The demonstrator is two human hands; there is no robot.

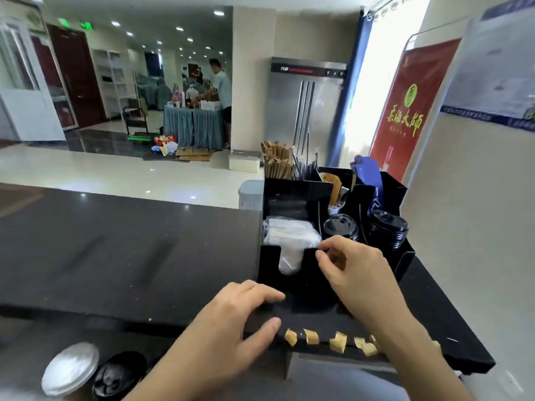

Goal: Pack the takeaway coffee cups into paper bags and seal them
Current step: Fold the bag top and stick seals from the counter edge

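Down at the lower left corner, two takeaway cups stand upright side by side on a lower surface below the dark desk (115, 241): one with a white lid (70, 369) and, touching it on its right, one with a black lid (120, 374). Only their tops show, so each cup's long axis runs straight toward the camera.

Along the near edge of the desk a row of small tan tape pieces (311, 336) hangs, stuck side by side and pointing down over the rim.

The left hand (231, 322) lies palm down at that edge, fingers loosely spread and bent, fingertips touching the top and the thumb against the rim just left of the first tape piece; it holds nothing. The right hand (356, 273) reaches forward from the lower right, its forearm crossing above the tape row, thumb and forefinger pressed together in a pinching grip on a small tan bit at the front wall of the black organiser (289, 282).

In that organiser, the front left compartment holds clear plastic bags (289, 233), the middle one a black lid (340, 225), the right one a stack of black lids (388, 230). Behind stand brown paper-wrapped sticks (278, 164), thin dark straws (307, 169) and a blue packet (367, 169).
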